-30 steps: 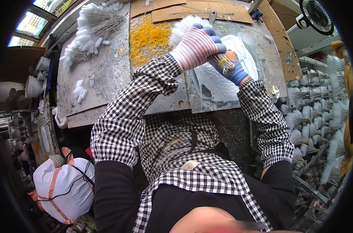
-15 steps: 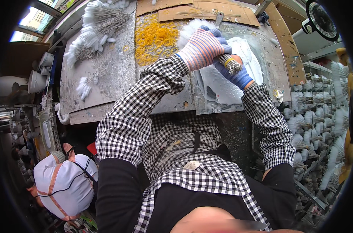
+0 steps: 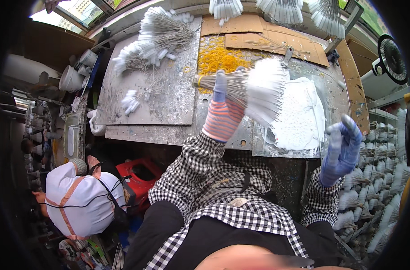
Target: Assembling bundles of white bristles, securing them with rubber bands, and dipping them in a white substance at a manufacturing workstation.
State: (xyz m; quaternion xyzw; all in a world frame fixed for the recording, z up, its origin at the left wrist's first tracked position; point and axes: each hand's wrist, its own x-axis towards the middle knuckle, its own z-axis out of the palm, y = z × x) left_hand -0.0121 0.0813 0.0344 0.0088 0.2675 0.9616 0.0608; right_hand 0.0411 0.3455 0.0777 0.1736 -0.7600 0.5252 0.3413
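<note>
The left hand (image 3: 223, 112) grips 1 bundle of white-tipped wire sticks (image 3: 250, 87) fanned just above its knuckles, best held level and tight, while the right hand (image 3: 342, 148) hangs open, empty, well apart.

Workshop — paint-splashed bench (image 3: 169, 96), drying brush racks (image 3: 371, 189).

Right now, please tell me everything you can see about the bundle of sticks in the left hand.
The bundle of sticks is a fan of many thin grey, wire-like stems with white coated tips. A yellow band ties the stems at the narrow end; the white tips spread wide toward the right. It lies roughly level above the grey worktable. The left hand, in a striped glove, grips the stems near the middle. The tips look blurred.
</note>
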